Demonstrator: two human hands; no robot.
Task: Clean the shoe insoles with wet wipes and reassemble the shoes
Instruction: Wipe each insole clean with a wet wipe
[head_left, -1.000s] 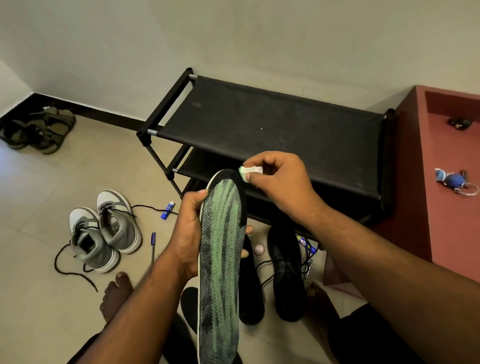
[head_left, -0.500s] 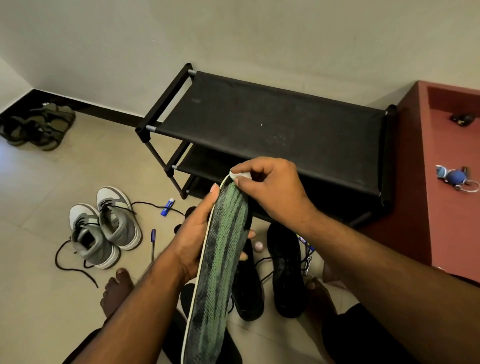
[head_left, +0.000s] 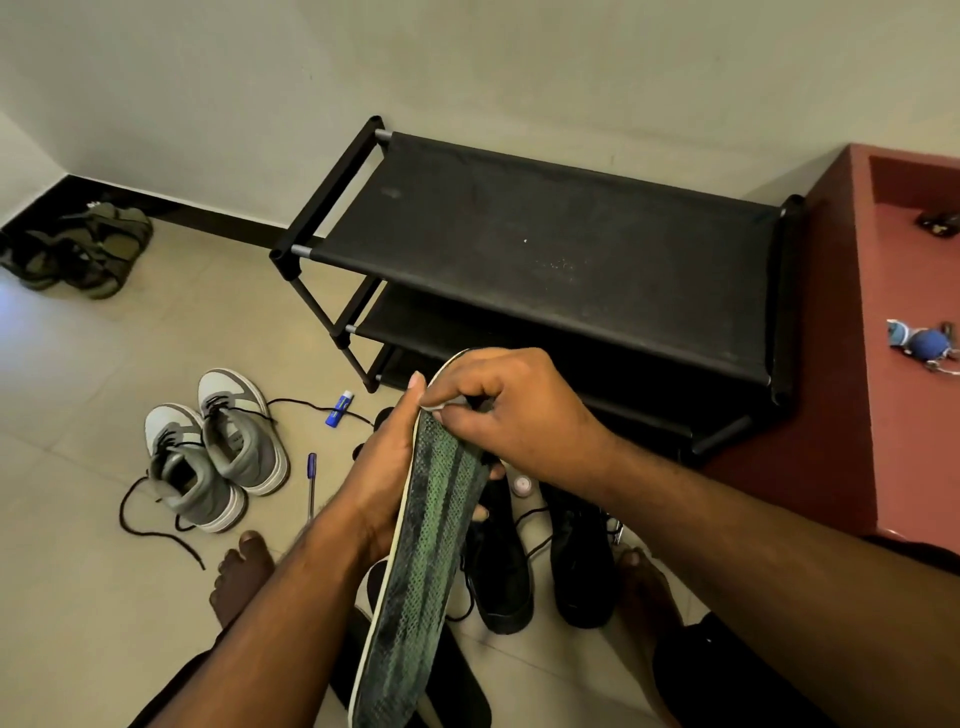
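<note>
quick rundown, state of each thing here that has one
insole: held up, patterned side showing
wet wipe: pinched against the insole
left hand: gripping the insole
right hand: pinching the wipe
black shoes: on floor, unlaced
grey sneakers: on floor, laces loose
shoe rack: top shelf bare

Bare floor tiles (head_left: 104, 389) at left; grey sneakers (head_left: 218, 457), pen (head_left: 311, 480), black shoes (head_left: 540, 561), rack (head_left: 545, 249) as obstacles.

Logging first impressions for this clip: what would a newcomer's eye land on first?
The green-and-black insole at centre, gripped by the left hand while the right hand pinches a white wipe against its upper end. Behind stands the black shoe rack; grey sneakers lie on the floor at left.
</note>
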